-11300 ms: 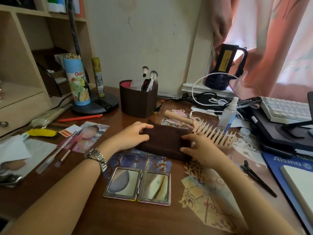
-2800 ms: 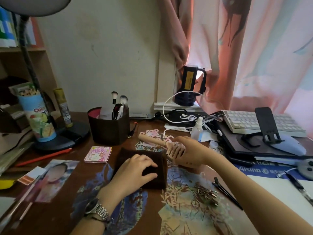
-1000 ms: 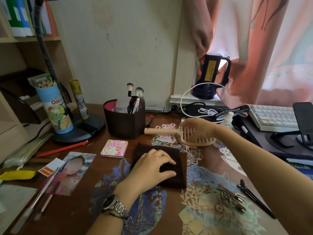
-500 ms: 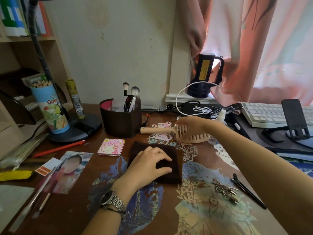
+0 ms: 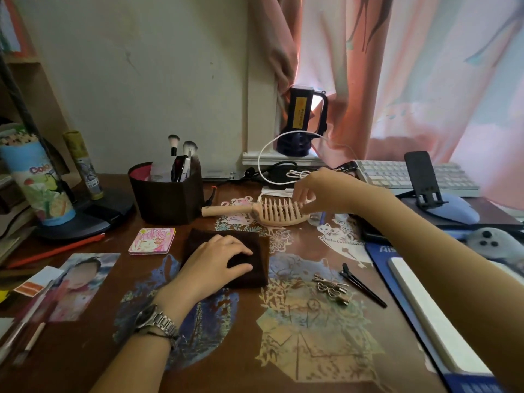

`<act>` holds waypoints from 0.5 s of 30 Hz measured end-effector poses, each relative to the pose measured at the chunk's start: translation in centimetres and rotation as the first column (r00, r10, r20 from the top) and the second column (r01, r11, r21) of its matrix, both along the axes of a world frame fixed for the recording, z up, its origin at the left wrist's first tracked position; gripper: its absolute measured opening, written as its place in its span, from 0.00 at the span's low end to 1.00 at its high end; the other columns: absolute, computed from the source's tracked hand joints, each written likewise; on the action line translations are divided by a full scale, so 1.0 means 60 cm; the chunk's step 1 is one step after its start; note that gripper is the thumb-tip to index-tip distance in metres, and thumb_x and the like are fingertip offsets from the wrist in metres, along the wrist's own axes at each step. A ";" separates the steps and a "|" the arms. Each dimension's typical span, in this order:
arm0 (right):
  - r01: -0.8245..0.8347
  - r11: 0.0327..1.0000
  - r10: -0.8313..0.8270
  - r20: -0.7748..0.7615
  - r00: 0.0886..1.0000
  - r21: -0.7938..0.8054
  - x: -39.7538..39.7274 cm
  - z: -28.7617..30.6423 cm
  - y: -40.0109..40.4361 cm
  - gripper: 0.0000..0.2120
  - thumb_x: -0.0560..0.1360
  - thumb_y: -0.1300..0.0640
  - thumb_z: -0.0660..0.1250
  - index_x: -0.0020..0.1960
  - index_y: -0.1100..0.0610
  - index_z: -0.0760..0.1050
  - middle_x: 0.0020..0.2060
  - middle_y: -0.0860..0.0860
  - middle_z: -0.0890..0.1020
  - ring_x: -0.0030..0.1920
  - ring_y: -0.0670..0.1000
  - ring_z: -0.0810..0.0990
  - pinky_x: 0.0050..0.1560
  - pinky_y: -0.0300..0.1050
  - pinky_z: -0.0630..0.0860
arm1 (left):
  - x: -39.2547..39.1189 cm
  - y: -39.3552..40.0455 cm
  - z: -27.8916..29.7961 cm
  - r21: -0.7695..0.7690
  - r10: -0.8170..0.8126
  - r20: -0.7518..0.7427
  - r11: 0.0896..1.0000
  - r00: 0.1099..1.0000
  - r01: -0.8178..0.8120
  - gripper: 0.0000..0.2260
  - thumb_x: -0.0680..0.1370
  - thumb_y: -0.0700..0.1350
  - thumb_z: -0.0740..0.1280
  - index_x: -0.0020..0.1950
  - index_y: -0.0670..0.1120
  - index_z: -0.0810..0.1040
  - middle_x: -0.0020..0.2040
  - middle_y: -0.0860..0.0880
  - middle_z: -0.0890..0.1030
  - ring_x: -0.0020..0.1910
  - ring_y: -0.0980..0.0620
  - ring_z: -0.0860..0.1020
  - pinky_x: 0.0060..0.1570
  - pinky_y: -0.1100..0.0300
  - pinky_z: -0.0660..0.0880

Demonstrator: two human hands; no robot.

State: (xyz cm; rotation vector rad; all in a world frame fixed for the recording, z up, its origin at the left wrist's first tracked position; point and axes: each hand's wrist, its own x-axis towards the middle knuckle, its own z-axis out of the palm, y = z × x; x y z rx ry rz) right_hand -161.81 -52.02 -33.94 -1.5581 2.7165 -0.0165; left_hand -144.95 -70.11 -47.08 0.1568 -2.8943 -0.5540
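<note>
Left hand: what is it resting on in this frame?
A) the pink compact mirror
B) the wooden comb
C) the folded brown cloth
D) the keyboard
C: the left hand lies flat-down on the folded brown cloth in the middle of the desk, while the right hand holds the wooden comb further back.

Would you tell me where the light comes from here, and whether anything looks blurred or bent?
Head view: daylight glows through the pink curtain at right, leaving the shelf opposite dim; head view: wide-angle bending tilts the edges; head view: the comb, right hand, left hand and brown cloth look fairly sharp.
</note>
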 end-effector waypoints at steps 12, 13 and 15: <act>0.072 0.996 -0.086 0.290 0.953 0.056 0.054 -0.090 0.125 0.09 0.70 0.55 0.73 0.50 0.53 0.82 0.39 0.41 0.79 0.41 0.42 0.78 0.40 0.29 0.70 | 0.005 0.005 -0.005 -0.009 0.000 -0.010 1.000 1.000 -0.001 0.15 0.78 0.55 0.65 0.63 0.57 0.76 0.62 0.59 0.74 0.63 0.56 0.68 0.63 0.58 0.67; 0.070 0.994 -0.090 0.289 0.953 0.078 0.057 -0.096 0.130 0.09 0.70 0.55 0.73 0.50 0.53 0.82 0.38 0.40 0.78 0.40 0.41 0.77 0.39 0.28 0.69 | 0.005 0.005 -0.005 -0.007 0.001 -0.010 1.000 1.000 -0.001 0.15 0.78 0.55 0.65 0.63 0.57 0.76 0.62 0.59 0.74 0.63 0.56 0.68 0.63 0.57 0.67; 0.064 0.992 -0.092 0.289 0.953 0.105 0.062 -0.107 0.138 0.09 0.70 0.54 0.73 0.50 0.54 0.82 0.36 0.38 0.76 0.38 0.39 0.76 0.38 0.29 0.69 | 0.006 0.005 -0.005 0.000 0.003 -0.010 1.000 1.000 -0.003 0.14 0.77 0.55 0.65 0.63 0.57 0.76 0.62 0.58 0.73 0.63 0.57 0.68 0.63 0.57 0.67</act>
